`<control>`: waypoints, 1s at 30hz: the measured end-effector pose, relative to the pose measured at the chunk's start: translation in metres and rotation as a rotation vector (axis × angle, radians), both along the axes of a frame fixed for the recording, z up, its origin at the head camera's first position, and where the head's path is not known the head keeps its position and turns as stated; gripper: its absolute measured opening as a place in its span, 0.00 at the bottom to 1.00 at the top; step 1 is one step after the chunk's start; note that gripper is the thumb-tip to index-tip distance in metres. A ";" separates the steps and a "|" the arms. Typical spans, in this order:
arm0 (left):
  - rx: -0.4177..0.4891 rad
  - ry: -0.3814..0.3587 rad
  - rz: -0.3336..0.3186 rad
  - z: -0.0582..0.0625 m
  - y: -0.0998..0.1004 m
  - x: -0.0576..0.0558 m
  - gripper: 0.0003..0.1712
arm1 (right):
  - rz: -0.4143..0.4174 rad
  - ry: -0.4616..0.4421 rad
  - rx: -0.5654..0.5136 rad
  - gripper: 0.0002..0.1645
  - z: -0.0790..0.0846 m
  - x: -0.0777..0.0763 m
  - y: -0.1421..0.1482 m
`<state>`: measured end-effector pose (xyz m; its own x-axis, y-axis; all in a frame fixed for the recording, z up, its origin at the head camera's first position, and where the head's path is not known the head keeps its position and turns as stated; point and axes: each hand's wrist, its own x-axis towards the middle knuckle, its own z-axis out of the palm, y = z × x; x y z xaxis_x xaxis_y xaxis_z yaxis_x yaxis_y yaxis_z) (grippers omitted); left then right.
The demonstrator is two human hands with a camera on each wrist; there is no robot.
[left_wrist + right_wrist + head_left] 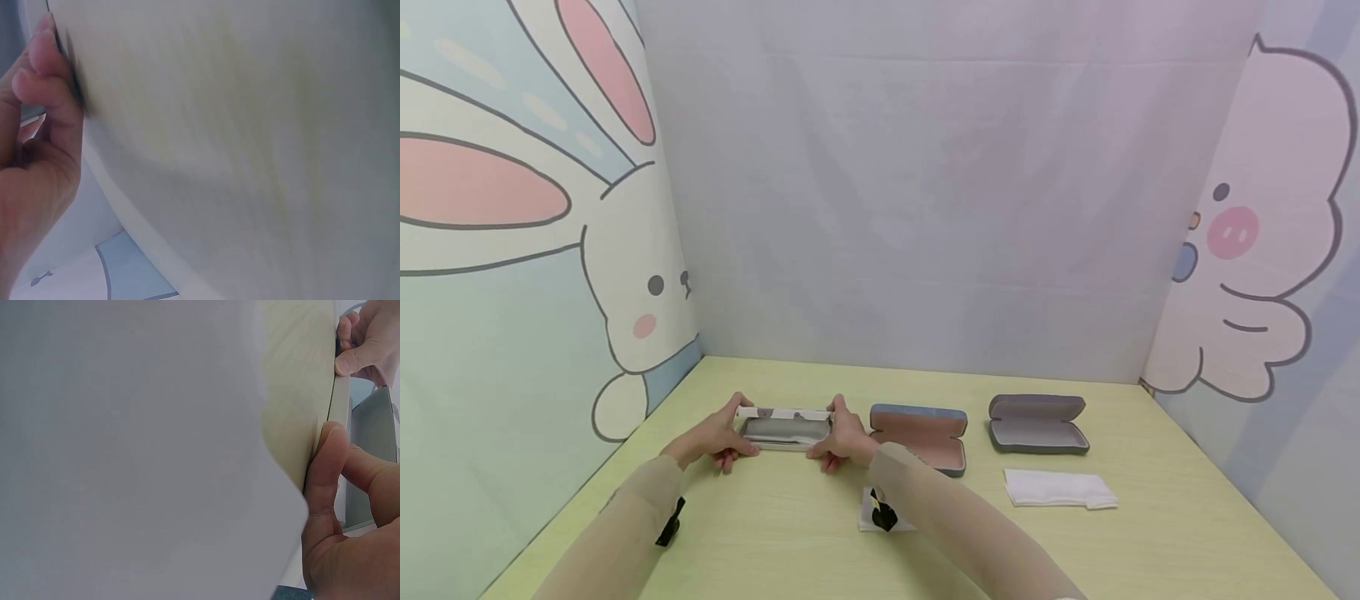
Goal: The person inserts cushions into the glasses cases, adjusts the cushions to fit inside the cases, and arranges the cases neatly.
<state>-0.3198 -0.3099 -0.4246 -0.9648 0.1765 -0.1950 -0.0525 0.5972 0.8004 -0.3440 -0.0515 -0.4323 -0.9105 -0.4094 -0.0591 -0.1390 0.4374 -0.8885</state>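
An opened white glasses case (786, 444) with a grey lining sits toward the left of the table, its lid raised at the back and dark marks on the lid's edge. My left hand (718, 435) grips its left end, thumb along the front. At the other end my right hand (844, 435) holds it in the same manner. The right wrist view shows the right fingers (328, 456) curled against the case's side, with the left hand (369, 353) farther along. In the left wrist view, the left hand (44, 131) is at the edge, the case mostly out of frame.
Just right of my right hand stands an open blue case (917, 450) with pink lining. Farther right is an open dark grey case (1037, 435), with a folded white cloth (1060, 489) before it. A white flat item (868, 518) lies partly hidden under my right forearm.
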 end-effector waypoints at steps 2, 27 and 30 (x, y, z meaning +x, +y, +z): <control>-0.003 0.002 0.002 0.000 0.000 -0.001 0.42 | 0.001 -0.002 -0.003 0.43 0.000 0.001 0.000; 0.005 0.013 -0.029 0.003 0.001 0.002 0.39 | 0.016 0.004 -0.018 0.40 -0.001 0.001 0.001; -0.015 0.024 -0.017 0.003 0.002 0.002 0.39 | 0.006 0.023 0.001 0.38 -0.002 0.000 0.000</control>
<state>-0.3176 -0.3076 -0.4218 -0.9661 0.1900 -0.1750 -0.0235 0.6099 0.7921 -0.3438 -0.0512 -0.4341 -0.9089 -0.4152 -0.0390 -0.1619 0.4374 -0.8846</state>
